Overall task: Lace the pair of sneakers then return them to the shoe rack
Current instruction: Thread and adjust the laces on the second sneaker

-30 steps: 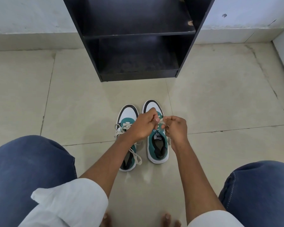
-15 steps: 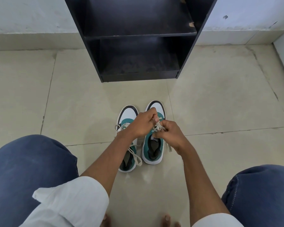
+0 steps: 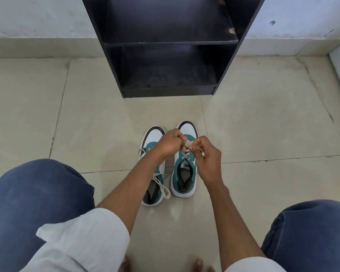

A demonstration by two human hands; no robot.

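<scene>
Two white-and-teal sneakers with black toe rims stand side by side on the floor, toes pointing at the rack. The left sneaker (image 3: 153, 185) has a loose cream lace trailing over its side. Above the right sneaker (image 3: 184, 173), my left hand (image 3: 170, 143) and my right hand (image 3: 206, 156) pinch its cream lace (image 3: 189, 142) between their fingertips, close together over the tongue. The black shoe rack (image 3: 169, 44) stands just beyond, its two visible shelves bare.
Beige floor tiles spread to both sides of the rack. A wall with a low skirting runs behind it, and another wall edge shows at the far right. My knees in blue jeans (image 3: 33, 203) frame the bottom corners, with bare toes (image 3: 126, 264) below.
My hands have lifted slightly toward the toe of the right sneaker, still working its lace. The right hand's fingers have spread a little. Both sneakers stay in place.
</scene>
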